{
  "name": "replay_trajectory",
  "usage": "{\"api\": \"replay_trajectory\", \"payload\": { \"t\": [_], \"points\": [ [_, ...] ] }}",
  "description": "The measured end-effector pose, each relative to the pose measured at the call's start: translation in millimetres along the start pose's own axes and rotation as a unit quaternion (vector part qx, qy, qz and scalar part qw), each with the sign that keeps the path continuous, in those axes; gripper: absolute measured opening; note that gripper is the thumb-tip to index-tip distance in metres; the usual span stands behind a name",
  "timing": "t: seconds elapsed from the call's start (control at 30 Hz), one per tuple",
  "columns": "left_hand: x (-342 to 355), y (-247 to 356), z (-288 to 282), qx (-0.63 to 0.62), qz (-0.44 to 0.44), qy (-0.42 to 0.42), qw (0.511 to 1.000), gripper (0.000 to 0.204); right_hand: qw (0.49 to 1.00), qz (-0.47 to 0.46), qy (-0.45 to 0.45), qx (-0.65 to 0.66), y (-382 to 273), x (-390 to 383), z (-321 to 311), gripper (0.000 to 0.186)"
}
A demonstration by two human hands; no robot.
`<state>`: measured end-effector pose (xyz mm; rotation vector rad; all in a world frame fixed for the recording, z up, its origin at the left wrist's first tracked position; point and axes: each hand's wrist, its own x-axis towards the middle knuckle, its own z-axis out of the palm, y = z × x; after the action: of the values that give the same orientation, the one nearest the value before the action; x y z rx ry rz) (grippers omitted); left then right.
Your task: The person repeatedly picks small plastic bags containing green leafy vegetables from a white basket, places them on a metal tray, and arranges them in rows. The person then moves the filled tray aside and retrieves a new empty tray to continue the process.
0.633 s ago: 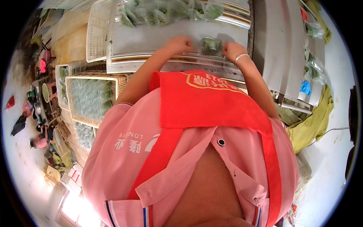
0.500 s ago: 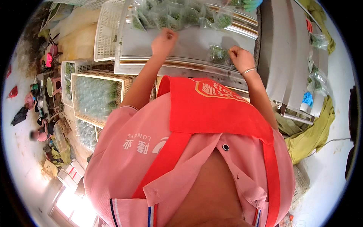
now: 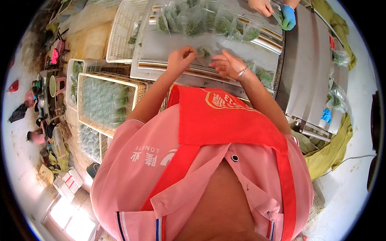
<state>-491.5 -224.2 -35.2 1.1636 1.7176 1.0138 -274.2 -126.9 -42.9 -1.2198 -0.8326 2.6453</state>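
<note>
My left hand [image 3: 181,60] pinches the edge of a small clear plastic bag [image 3: 204,52] with green bits in it, above the near part of the metal table [image 3: 161,48]. Just right of that bag, my right hand [image 3: 230,65] is open with its fingers spread; whether it touches the bag is blurred. Further right, by the table's near strip, lies another filled clear bag [image 3: 265,76]. Along the far side stands a row of clear bags with green contents [image 3: 191,23].
At the far right a co-worker's bare hand [image 3: 261,6] and blue-gloved hand [image 3: 288,18] hold a bag. White crates [image 3: 120,36] and a cream crate of packed bags [image 3: 105,100] stand left. A metal surface [image 3: 305,60] adjoins the table's right side.
My right hand has moved left from the bag at the table's right and opened. My left hand has come nearer, now with a bag. More of the co-worker's hands shows.
</note>
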Motion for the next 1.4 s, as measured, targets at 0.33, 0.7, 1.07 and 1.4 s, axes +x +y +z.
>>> {"api": "replay_trajectory", "payload": {
  "t": [0.33, 0.7, 1.07, 1.4],
  "points": [
    [-16, -25, -9, -0.269, -0.251, -0.033, 0.929, 0.022, 0.997, 0.072, 0.016, -0.017, 22, 36, 11, 0.02],
    [47, -14, -10, 0.089, -0.057, -0.245, 0.964, 0.026, 0.739, -0.148, 0.164, -0.636, -18, 17, -19, 0.014],
    [64, -18, -5, 0.32, 0.023, -0.269, 0.908, 0.025, 0.624, -0.128, 0.218, -0.74, 20, 11, 4, 0.014],
    [61, -13, -9, 0.214, -0.016, -0.047, 0.976, 0.032, 0.682, -0.134, 0.295, -0.656, -7, -22, 3, 0.018]
  ]
}}
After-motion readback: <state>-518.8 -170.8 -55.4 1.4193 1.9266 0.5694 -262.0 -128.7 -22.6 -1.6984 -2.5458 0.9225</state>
